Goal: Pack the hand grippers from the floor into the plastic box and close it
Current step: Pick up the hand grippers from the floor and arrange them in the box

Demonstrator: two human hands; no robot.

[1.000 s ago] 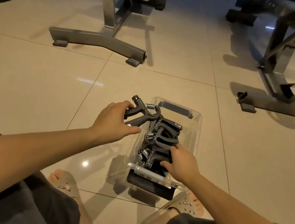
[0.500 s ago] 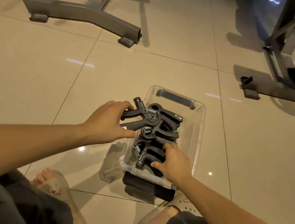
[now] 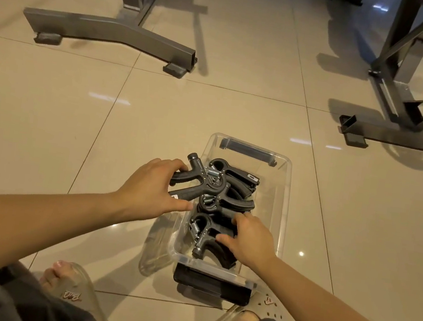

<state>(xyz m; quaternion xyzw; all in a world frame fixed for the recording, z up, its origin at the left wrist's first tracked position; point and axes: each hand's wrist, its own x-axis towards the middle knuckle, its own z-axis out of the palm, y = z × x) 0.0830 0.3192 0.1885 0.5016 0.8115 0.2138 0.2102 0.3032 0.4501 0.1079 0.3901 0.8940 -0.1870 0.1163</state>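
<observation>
A clear plastic box [image 3: 284, 196] with dark end latches sits on the tiled floor between my feet. Several black hand grippers [image 3: 229, 204] with metal springs lie stacked inside it. My left hand [image 3: 152, 189] holds one more hand gripper [image 3: 193, 182] by its two handles over the box's left rim, its spring end resting on the pile. My right hand [image 3: 247, 238] presses down on the handles of the grippers nearest me inside the box. I see no lid apart from a clear plastic piece [image 3: 156, 249] leaning at the box's left side.
A grey metal stand foot [image 3: 109, 31] lies on the floor at the back left, another metal frame base [image 3: 405, 136] at the right. My feet in clear slippers [image 3: 74, 290] flank the box's near end.
My left hand has brought its hand gripper rightward and down onto the pile in the box. My right hand stays on the nearest grippers. The camera has tilted down.
</observation>
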